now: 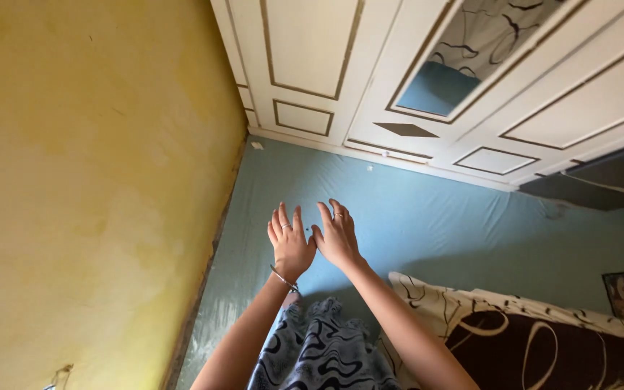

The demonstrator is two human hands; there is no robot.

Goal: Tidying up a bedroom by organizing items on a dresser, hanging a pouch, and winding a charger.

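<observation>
L hand & R hand, fingers spread flat, grasping nothing, press side by side on the blue bedsheet, already smooth near the wardrobe; patterned blanket nearer, unspread.

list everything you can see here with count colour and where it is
bed sheet: one, light blue, spread flat across the middle of the view
wall: one, yellow, along the left
wardrobe: one, white with brown trim, along the top; one door has a mirror panel
blanket: one, dark brown and cream with swirls, lower right
patterned cloth: one, blue-grey with black swirls, bottom centre between the forearms
bangle: one, silver, on the left wrist
left hand: open, fingers spread, over the sheet, holding nothing
right hand: open, beside the left, holding nothing
</observation>
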